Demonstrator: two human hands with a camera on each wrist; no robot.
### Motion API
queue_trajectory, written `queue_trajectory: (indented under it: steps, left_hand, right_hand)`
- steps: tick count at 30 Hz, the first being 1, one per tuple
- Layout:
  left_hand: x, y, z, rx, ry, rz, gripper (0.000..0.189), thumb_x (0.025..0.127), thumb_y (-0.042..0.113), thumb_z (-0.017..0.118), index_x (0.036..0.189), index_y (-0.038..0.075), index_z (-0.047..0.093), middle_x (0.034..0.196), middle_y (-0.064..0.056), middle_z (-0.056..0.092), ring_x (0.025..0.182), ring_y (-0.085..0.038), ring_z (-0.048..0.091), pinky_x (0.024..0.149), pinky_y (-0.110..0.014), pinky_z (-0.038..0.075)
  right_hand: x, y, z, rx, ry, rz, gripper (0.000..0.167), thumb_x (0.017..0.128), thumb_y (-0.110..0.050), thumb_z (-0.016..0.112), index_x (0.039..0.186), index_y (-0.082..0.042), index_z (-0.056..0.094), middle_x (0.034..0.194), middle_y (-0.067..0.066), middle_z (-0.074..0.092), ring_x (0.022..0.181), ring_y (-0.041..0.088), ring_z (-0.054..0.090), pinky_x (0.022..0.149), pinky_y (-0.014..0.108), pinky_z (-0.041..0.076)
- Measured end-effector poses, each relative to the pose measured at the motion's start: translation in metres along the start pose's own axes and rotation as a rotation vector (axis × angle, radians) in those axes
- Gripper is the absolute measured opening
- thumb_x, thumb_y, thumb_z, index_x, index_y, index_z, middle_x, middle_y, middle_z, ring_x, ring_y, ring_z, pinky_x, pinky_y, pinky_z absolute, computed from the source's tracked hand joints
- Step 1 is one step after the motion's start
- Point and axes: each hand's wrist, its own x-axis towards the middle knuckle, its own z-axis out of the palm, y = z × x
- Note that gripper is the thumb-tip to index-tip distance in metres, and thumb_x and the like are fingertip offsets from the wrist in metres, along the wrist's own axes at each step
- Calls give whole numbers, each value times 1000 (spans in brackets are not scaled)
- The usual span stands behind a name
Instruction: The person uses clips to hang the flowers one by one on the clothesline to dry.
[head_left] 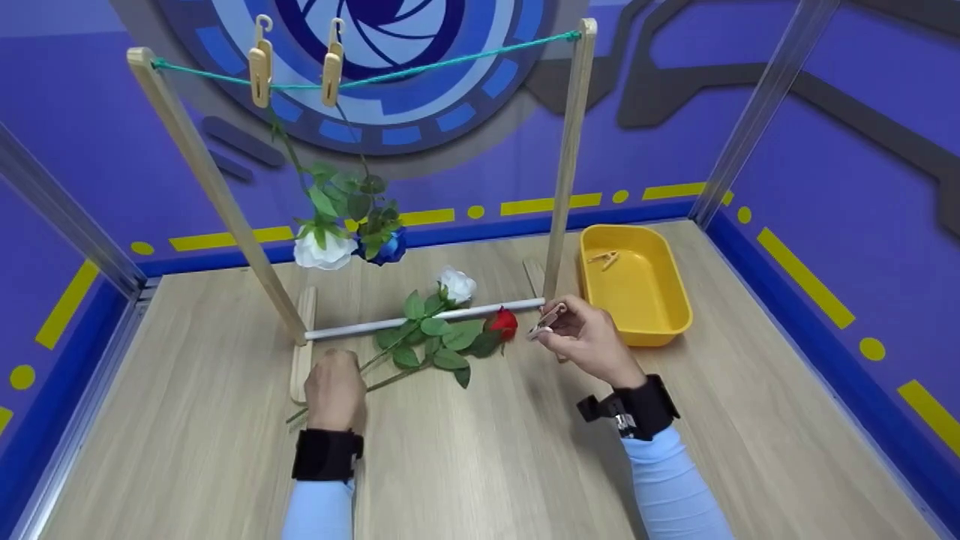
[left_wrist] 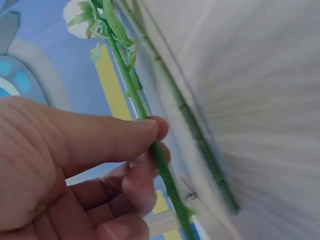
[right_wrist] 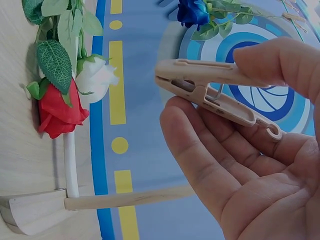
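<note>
A pale wood-grained table point(head_left: 465, 465) stands against purple-blue walls point(head_left: 480, 169) marked with yellow bars and dots, and metal posts point(head_left: 763, 112) rise at the corners. The left hand point(head_left: 335, 386) pinches the stem point(left_wrist: 127, 75) of a white rose point(head_left: 457, 286), whose bloom lies just behind the rack's white rod point(head_left: 495, 308). A red rose point(head_left: 503, 325) lies on the table in front of that rod. The right hand's point(head_left: 592, 341) grip is closed on a clothespin point(right_wrist: 200, 72) between thumb and fingers, near the rack's right post point(head_left: 568, 150). Another clothespin point(head_left: 606, 259) sits in the yellow basin point(head_left: 645, 300) on the right. Above, two pegs point(head_left: 260, 71) on a green cord point(head_left: 465, 60) hang a second white rose point(head_left: 324, 247) and a blue rose point(head_left: 384, 246), blooms down.
</note>
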Motion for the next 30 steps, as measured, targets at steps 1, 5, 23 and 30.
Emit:
queue_trajectory:
  steps: [1, 5, 23, 30]
  left_hand:
    - [0, 1, -1, -1, 9, 7, 24, 89, -15, 53, 78, -3, 71, 78, -23, 66, 73, -44, 67, 63, -56, 55]
    - [0, 6, -4, 10, 60, 47, 22, 87, -16, 56, 80, -4, 73, 76, -23, 70, 70, -42, 68, 60, -54, 55]
    - [-2, 25, -12, -48, 341, 200, 10, 88, -12, 67, 81, -8, 73, 74, -23, 64, 69, -44, 66, 58, -52, 55]
    - [-8, 38, -25, -106, 353, 257, 7, 91, -9, 70, 92, -8, 77, 79, -21, 66, 74, -39, 69, 60, -48, 56]
  right_hand:
    - [0, 0, 0, 2, -1, 1, 28, 87, 4, 77, 111, 9, 63, 98, 21, 71, 85, 21, 72, 57, 21, 55]
    - [-1, 0, 0, -5, 1, 8, 29, 87, 4, 76, 112, 10, 62, 98, 22, 71, 84, 22, 72, 56, 21, 55]
    - [-1, 0, -2, -9, 6, -33, 28, 88, 6, 75, 112, 12, 61, 101, 23, 72, 89, 27, 74, 76, 21, 59]
    - [-1, -3, -8, 10, 25, -78, 27, 87, 9, 75, 110, 13, 61, 99, 24, 73, 90, 32, 75, 77, 23, 60]
